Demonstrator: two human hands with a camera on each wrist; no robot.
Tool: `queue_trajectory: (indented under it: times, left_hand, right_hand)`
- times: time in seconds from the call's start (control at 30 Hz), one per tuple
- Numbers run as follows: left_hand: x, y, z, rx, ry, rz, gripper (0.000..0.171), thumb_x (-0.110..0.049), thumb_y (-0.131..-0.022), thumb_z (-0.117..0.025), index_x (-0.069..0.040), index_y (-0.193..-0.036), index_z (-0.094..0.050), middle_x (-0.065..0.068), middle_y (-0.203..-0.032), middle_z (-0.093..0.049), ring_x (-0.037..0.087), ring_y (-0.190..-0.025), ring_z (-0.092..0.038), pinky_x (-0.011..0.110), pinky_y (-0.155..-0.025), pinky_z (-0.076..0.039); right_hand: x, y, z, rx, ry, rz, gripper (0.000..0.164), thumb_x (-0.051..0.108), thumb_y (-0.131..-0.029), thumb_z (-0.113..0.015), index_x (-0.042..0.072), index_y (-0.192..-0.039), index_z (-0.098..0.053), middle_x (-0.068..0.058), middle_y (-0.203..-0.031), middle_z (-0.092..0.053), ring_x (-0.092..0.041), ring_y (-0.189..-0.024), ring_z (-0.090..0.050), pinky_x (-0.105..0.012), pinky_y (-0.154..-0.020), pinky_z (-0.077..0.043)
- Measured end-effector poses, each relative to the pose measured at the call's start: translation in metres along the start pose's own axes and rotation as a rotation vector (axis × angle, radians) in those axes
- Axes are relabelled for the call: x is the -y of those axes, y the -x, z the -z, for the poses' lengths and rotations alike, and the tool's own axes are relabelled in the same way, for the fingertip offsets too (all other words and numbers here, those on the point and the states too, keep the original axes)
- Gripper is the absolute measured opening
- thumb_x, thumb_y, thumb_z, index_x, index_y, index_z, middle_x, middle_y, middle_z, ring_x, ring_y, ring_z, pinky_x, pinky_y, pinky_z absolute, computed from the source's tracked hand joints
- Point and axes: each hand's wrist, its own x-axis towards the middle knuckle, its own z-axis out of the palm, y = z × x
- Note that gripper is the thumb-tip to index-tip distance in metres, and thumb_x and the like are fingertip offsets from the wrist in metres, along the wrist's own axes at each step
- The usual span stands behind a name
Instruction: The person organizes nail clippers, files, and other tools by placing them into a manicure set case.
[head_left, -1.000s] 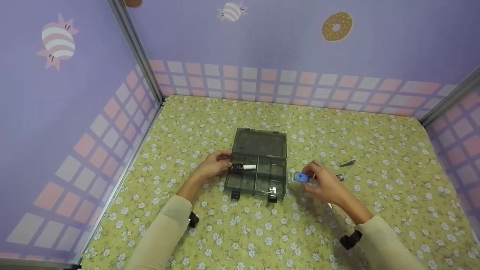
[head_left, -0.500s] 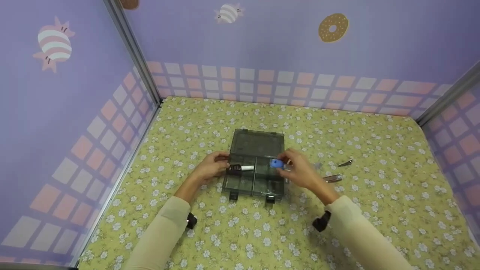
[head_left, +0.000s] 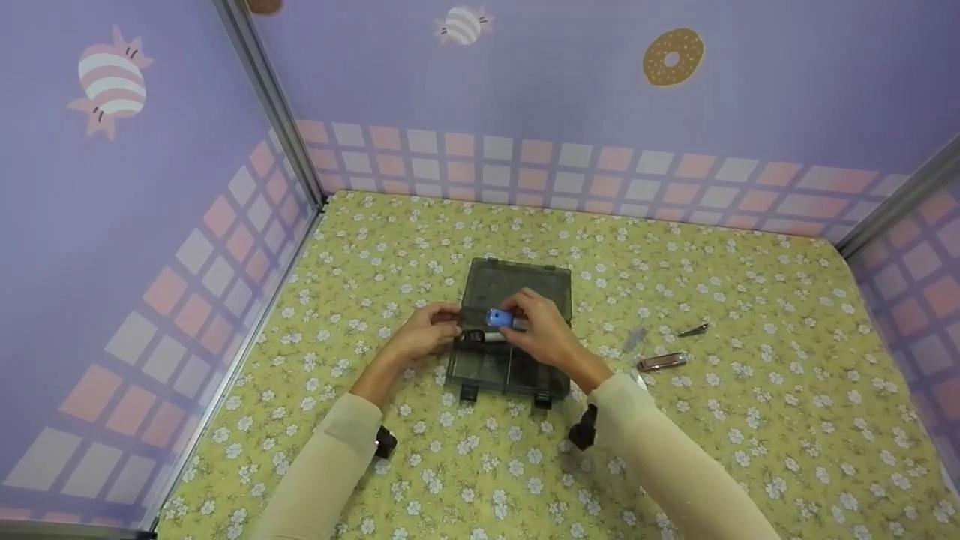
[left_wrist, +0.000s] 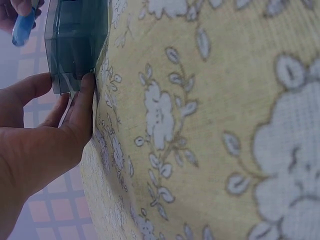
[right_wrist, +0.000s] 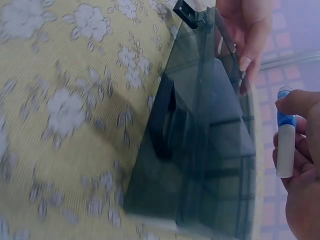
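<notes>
A smoky, see-through compartment box [head_left: 480, 367] sits on the flowered cloth, its lid [head_left: 525, 279] laid back. My left hand [head_left: 424, 334] grips the box's left side, with thumb and fingers about its edge in the left wrist view. Over the box, my right hand [head_left: 551, 330] pinches a small blue bottle with a white cap [right_wrist: 285, 150], which looks like nail polish. Below that bottle, a black bottle with a white cap [head_left: 472, 337] lies in the upper left part of the box, its cap partly behind my right fingers.
To the right of the box lie a nail clipper [head_left: 661, 361], a smaller metal tool [head_left: 694, 329] and a clear flat piece [head_left: 634, 339]. Something shiny peeks out by my right sleeve [head_left: 626, 397]. Patterned walls [head_left: 570, 90] enclose the table.
My right hand has carried the blue bottle leftward from beside the box to above its left half. The left hand has stayed at the box's side.
</notes>
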Motion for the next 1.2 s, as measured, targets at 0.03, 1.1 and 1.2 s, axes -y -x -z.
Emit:
queue_trajectory:
  times: [0.03,1.1,1.2]
  left_hand:
    - [0.000,0.000,0.000,-0.003,0.003,0.002,0.050,-0.004,-0.107,-0.059,0.000,-0.155,-0.047,0.021,-0.151,-0.052,0.034,-0.133,-0.058,0.048,-0.106,-0.052]
    - [0.001,0.001,0.000,0.000,0.062,-0.005,0.047,-0.001,-0.105,-0.061,-0.001,-0.151,-0.050,0.021,-0.148,-0.056,0.033,-0.131,-0.061,0.045,-0.106,-0.053]
    - [0.001,0.002,0.001,-0.001,0.050,-0.005,0.049,-0.002,-0.106,-0.061,0.000,-0.153,-0.049,0.022,-0.149,-0.055,0.034,-0.131,-0.061,0.045,-0.106,-0.053]
  right_hand:
    - [0.000,-0.002,-0.003,-0.004,-0.005,-0.011,0.024,0.012,-0.098,-0.078,0.005,-0.118,-0.069,-0.008,-0.113,-0.063,-0.021,-0.101,-0.067,-0.038,-0.090,-0.060]
    - [0.001,-0.019,-0.043,-0.031,-0.015,-0.089,0.030,0.014,-0.098,-0.079,0.003,-0.124,-0.068,-0.008,-0.119,-0.063,-0.024,-0.110,-0.064,-0.042,-0.096,-0.056]
    - [0.001,-0.017,-0.038,-0.013,-0.041,-0.094,0.035,0.013,-0.098,-0.079,0.001,-0.128,-0.068,-0.011,-0.121,-0.063,-0.026,-0.112,-0.066,-0.043,-0.097,-0.057]
